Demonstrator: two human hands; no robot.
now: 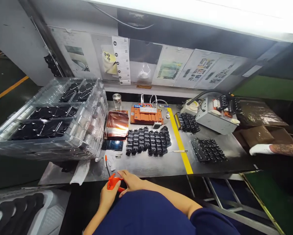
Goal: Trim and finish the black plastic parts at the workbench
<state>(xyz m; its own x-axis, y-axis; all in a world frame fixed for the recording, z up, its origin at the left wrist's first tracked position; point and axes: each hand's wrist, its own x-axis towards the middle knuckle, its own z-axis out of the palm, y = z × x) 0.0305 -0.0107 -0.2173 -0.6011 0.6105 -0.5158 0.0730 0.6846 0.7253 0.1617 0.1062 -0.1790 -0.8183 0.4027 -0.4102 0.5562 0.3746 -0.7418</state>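
Note:
Close to my body, at the bench's front edge, my left hand (108, 195) is closed round an orange tool (113, 182). My right hand (130, 182) is beside it, its fingers bent against the tool's right side. A thin dark rod with an orange tip (106, 160) rises just above the tool. Past my hands lie rows of black parts (147, 141) on the metal bench (141, 166). Behind those sits an orange fixture (146, 114). A phone (112, 145) and a stack of copper-coloured sheets (117, 124) are left of the black parts.
Clear trays (87, 137) of black parts are stacked at left. Yellow tape (179, 140) crosses the bench. Right of it are more black parts (208, 149) and a grey machine (217, 114). Another person's gloved hand (261, 149) is at far right. A glass jar (117, 101) stands behind.

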